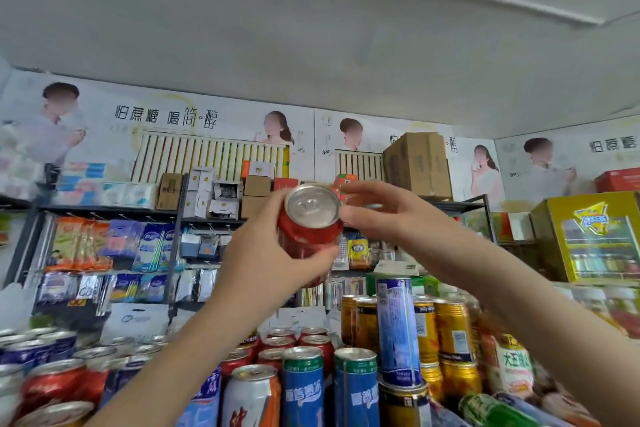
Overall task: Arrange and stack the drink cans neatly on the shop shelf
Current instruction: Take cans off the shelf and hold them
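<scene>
Holding red can, left hand

Head cam, tilted up, close to shelf.

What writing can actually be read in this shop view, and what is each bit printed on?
"怕蔗糖 喝简·醇": left wall poster.
"怕蔗": cut-off right wall poster.
"大": yellow-green can, rest blurred.
Red can held in the left hand: no readable label.
Blue cans, shelf packets, cardboard boxes: too blurred.
</scene>
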